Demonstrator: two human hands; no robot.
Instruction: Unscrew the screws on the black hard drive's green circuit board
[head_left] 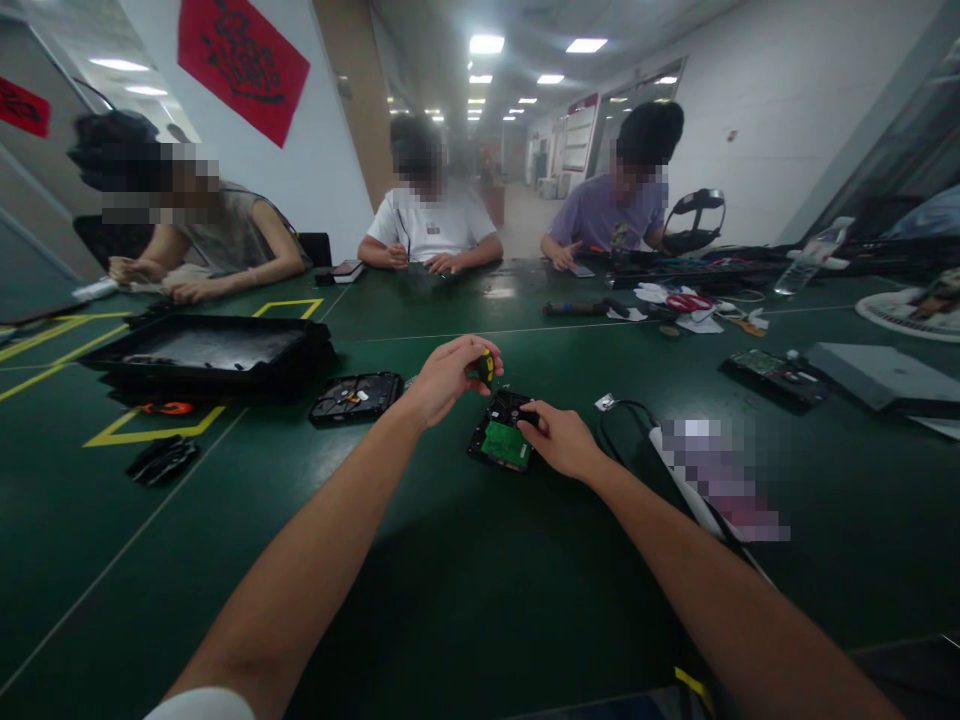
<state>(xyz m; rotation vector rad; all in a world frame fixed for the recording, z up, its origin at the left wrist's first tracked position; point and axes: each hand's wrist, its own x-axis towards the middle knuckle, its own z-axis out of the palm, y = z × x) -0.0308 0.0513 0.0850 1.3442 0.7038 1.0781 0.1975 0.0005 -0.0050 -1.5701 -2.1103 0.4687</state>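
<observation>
Left fingers grip a yellow-black handle, right fingers a hard drive, between another drive and plug.

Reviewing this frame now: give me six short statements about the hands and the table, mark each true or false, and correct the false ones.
1. The left hand holds a black-and-yellow tool. True.
2. Both hands wear gloves. False: both are bare.
3. The right hand is at the drive with the green circuit board. True.
4. The clear bottle stands beside the black trays. False: the bottle is at the picture's right, the trays at its left.
5. A second drive lies left of the left hand. True.
6. The orange item lies inside the top tray. False: it lies by the trays' near side.
</observation>
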